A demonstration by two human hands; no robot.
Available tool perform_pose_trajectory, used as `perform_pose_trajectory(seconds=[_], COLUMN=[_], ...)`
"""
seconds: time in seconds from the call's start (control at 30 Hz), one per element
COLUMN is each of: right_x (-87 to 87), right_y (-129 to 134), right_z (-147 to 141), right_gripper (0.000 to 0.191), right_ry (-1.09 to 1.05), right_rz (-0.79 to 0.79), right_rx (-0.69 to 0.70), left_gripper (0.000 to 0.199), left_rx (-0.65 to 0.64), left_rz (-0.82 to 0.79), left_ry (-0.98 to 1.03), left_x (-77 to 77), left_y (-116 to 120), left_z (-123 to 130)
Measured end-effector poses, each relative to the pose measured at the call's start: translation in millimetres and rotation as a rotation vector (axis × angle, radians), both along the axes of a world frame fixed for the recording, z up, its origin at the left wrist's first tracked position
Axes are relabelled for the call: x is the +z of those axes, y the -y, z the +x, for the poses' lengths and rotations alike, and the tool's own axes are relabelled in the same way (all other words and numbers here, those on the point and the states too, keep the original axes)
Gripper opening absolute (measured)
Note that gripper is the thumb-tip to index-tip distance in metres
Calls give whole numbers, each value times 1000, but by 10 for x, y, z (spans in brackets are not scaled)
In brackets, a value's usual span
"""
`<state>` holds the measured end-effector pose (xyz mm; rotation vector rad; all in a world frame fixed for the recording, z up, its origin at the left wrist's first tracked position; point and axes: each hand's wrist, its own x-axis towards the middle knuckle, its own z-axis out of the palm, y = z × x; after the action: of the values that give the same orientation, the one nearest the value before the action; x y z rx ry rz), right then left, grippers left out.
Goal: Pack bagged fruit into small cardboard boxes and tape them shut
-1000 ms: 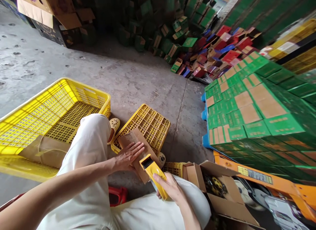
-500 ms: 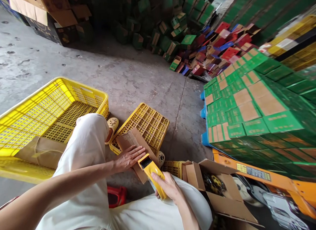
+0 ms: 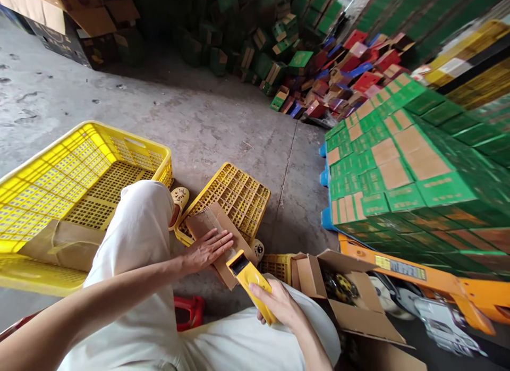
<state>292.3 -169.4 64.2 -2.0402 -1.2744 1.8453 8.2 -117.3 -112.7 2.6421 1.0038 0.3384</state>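
Note:
My left hand (image 3: 209, 250) lies flat on a folded brown cardboard piece (image 3: 235, 234), its fingers stretched out. This cardboard rests on an upturned yellow plastic crate (image 3: 245, 193) in front of my knees. In my right hand (image 3: 274, 302) is a yellow hand-held tool (image 3: 255, 285), long and flat-bodied with a dark opening at its front end. I cannot make out its exact kind. The tool's front end is close to the cardboard's right edge, by my left fingertips; whether it touches is unclear.
A large yellow crate (image 3: 159, 161) with a cardboard sheet (image 3: 59, 246) stands at left. An open carton (image 3: 358, 318) is at right, near an orange pallet jack (image 3: 402, 264). Green boxes (image 3: 438, 185) are stacked on a blue pallet (image 3: 324, 177). A red stool (image 3: 195, 310) shows below.
The yellow tool in my right hand has shifted slightly to the right and back from the cardboard. My left hand stays flat. The whole view has shifted a little.

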Motion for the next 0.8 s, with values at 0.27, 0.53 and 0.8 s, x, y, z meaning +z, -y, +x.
perform_pose_trajectory(seconds=[0.27,0.53,0.8], right_x=[-24,-143,-307], right_y=[8,16,-31], right_z=[-12,57,-146], right_gripper=[43,47,61], right_ry=[18,1,-52], right_rz=[13,-21,26], right_rx=[23,53,-4], left_gripper=[109,72,70], left_rx=[15,-119,-155], left_rz=[-15,52,5], left_ry=[32,93,42], left_x=[157,12,135], left_y=[105,56,-282], left_z=[29,119,-118])
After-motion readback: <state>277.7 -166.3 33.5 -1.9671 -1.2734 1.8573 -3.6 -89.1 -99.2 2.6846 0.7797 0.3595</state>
